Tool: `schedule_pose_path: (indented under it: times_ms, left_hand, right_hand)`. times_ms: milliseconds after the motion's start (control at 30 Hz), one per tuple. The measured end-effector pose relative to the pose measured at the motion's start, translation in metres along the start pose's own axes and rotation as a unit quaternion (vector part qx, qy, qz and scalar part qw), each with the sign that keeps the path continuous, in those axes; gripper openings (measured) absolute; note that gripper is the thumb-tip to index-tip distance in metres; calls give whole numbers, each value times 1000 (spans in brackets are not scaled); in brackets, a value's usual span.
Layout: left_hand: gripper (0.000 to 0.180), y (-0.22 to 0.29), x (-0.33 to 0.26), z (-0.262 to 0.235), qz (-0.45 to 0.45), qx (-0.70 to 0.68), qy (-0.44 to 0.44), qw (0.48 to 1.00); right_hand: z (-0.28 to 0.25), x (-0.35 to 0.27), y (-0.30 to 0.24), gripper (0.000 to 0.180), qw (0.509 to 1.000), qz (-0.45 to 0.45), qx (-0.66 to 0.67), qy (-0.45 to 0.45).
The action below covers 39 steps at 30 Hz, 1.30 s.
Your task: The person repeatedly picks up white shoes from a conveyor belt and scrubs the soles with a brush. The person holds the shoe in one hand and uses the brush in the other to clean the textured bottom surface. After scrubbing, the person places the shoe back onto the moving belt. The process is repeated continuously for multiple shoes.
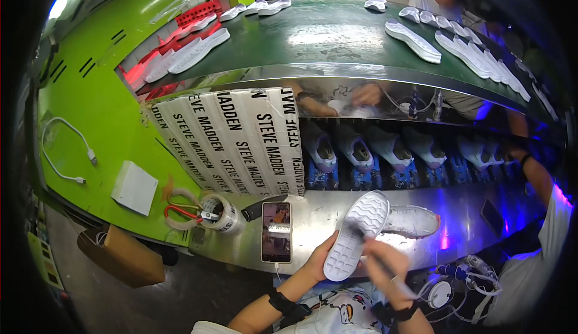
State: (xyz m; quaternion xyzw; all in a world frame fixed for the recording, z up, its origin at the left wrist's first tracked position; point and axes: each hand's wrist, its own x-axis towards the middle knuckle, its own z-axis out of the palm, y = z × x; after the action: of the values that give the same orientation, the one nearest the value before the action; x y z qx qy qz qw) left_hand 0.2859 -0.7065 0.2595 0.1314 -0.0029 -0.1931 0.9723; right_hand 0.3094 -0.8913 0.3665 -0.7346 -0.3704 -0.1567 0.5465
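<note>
Left hand (pixel 318 260) holds white sole (pixel 356 234); right hand (pixel 385 265) brushes it.

A lit phone (pixel 276 231) lies upright on the steel shelf. Behind it leans a white printed sheet (pixel 238 138). A brown bag (pixel 123 254) hangs lower left.

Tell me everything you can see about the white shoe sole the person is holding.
The white shoe sole is a thick, rubbery-looking platform sole, held tread side up and tilted, toe end toward the conveyor. Its tread shows fine ribbed grooves inside a raised rim. The left hand grips its heel end from below and the side, while the right hand presses a thin tool against its edge. It hovers above the shiny metal bench, beside a white shoe lying there.
</note>
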Motion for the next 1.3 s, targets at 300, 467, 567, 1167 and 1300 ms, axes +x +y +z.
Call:
schedule_pose_path:
  times_ms: [300,467,567,1167,1300]
  left_hand:
    - [54,15,3,32,76,-21,17,997]
    - [54,26,4,36,95,48,-27,994]
    - [51,40,0,37,-46,67,-39,996]
    - [58,46,6,9,-138,-113,-116,977]
    - [61,3,2,56,62,-22,8,998]
  right_hand:
    - [6,0,-27,22,981,31,108,-157]
    - [-1,12,-23,24,963,114,162,-183]
    - [-13,12,-19,24,917,88,213,-325]
    - [-59,18,-9,24,948,186,192,-171]
    - [-26,15,-25,25,904,314,243,-158]
